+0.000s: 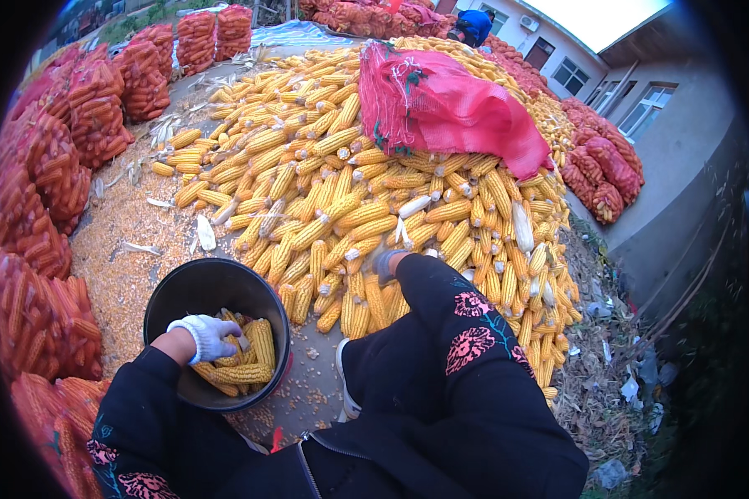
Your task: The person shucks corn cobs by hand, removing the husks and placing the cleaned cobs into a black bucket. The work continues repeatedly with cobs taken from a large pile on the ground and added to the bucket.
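Observation:
A black bucket (162, 299) stands on the ground to my left with several yellow corn cobs (262, 349) inside. My left hand (206, 337), in a white knit glove, reaches over the rim and down to these cobs. Its fingertips are close to a cob, but whether they grip it is unclear. At the near side of a large heap of husked corn (362, 218), my right hand (386, 265) is among the cobs in a greyish glove. Motion blurs it, and the sleeve covers part of it, so its grasp cannot be made out.
A pink woven sack (455, 106) lies across the heap. Red mesh bags of corn (44, 312) line the left side; more mesh bags (602, 174) lean by the house wall at right. Loose kernels (125, 218) cover the ground. A person in blue (474, 26) bends at the back.

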Demonstrator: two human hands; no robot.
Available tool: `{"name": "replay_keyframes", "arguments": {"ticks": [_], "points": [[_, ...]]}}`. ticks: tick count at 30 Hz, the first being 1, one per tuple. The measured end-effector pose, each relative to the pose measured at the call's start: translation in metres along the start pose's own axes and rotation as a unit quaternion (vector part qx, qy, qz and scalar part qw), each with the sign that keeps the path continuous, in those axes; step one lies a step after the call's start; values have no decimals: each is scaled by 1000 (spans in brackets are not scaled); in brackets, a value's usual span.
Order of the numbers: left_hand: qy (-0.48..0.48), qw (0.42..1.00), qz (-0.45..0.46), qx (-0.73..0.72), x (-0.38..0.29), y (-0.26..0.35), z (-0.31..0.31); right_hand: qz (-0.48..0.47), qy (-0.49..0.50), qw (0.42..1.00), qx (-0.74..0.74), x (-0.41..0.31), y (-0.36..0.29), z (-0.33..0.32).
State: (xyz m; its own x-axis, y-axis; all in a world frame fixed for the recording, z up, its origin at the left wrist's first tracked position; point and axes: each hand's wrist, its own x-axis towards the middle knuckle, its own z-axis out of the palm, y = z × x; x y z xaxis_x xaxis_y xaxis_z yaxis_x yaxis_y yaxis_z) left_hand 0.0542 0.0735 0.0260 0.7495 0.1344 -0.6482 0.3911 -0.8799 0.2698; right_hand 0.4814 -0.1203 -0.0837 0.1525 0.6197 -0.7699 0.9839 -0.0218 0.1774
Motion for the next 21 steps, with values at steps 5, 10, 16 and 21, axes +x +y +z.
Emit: {"name": "replay_keyframes", "arguments": {"ticks": [5,10,16,21], "points": [[-9,1000,0,-3,2,-1,1,8,-5,1000,-11,9,3,5],[-8,1000,10,-2,2,-1,-1,7,-24,1000,-11,24,11,13],[-6,1000,18,6,2,0,-2,26,-11,1000,-6,27,11,18],[-5,1000,17,-3,3,-2,-2,18,-2,1000,-8,25,10,16]]}}
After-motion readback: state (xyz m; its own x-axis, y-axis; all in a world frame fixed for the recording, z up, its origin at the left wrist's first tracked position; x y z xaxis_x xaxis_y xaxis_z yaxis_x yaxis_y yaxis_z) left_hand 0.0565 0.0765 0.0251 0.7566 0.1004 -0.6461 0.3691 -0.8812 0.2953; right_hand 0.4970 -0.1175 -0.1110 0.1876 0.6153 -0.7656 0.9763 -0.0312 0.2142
